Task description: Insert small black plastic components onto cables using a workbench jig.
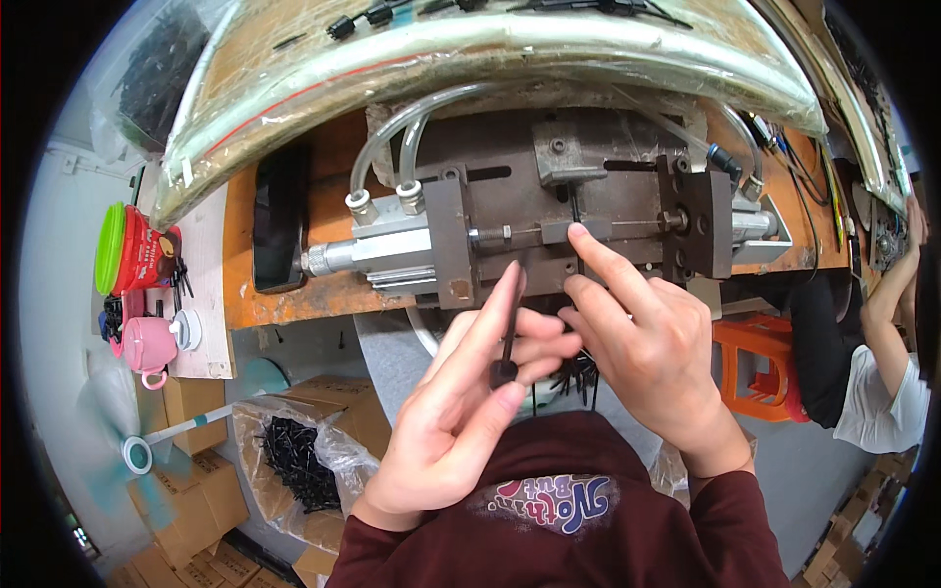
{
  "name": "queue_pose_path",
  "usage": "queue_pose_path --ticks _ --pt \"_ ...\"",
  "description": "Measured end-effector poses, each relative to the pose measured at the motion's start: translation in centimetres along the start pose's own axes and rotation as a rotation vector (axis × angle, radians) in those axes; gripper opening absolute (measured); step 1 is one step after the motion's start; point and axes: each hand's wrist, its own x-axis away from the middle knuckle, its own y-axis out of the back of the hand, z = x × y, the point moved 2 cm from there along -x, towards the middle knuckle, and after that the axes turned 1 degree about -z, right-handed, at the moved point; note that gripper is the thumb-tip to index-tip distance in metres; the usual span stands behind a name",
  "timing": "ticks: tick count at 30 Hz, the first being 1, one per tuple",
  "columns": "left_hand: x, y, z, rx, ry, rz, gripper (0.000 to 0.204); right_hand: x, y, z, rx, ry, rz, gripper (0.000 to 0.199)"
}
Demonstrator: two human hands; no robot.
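Note:
My left hand (446, 416) is closed on a slim black rod with a rounded knob (503, 372) at its lower end, the rod lying along the fingers. My right hand (642, 343) presses its index fingertip on a small grey metal block (559, 232) at the middle of the clamping fixture (510, 201). A second black rod (576, 203) runs through that block toward me, and the curled fingers of my right hand close around its near end; the thumb is hidden. Several more thin black rods (578, 372) show below my hands, partly covered.
Air cylinders (392, 250) with clear hoses flank the fixture on a wooden bench (265, 312). A phone (279, 220) lies at left, near a pink mug (149, 343). A bag of black parts (299, 465) stands lower left; an orange stool (755, 367) and another person (887, 392) are at right.

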Motion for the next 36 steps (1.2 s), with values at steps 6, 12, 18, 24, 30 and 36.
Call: queue_pose_path --ticks 6,12,18,24,30,36 --pt "0.1 1.5 -0.7 -0.304 -0.351 -0.222 0.036 -4.2 4.3 -1.8 -0.152 0.061 -0.131 0.025" --pt "-2.0 0.5 -0.2 -0.797 -0.653 -0.147 0.036 -14.5 8.4 -5.5 0.131 0.372 -0.430 0.015" --pt "-3.8 -0.9 2.2 -1.089 -0.741 -0.075 0.028 -23.4 7.6 -4.6 0.355 0.004 0.180 0.033" --pt "-4.5 -1.9 2.9 -1.269 -0.748 -0.065 0.025 -28.0 5.3 -6.4 0.378 0.060 0.488 0.043" --pt "-5.1 -1.6 2.8 -1.297 -0.723 -0.072 0.026 -29.0 5.2 -5.6 0.556 0.007 0.555 0.049" --pt "-5.2 -1.8 3.1 -1.264 -0.742 -0.091 0.025 -29.2 4.8 -8.9 0.396 -0.027 0.536 0.048"
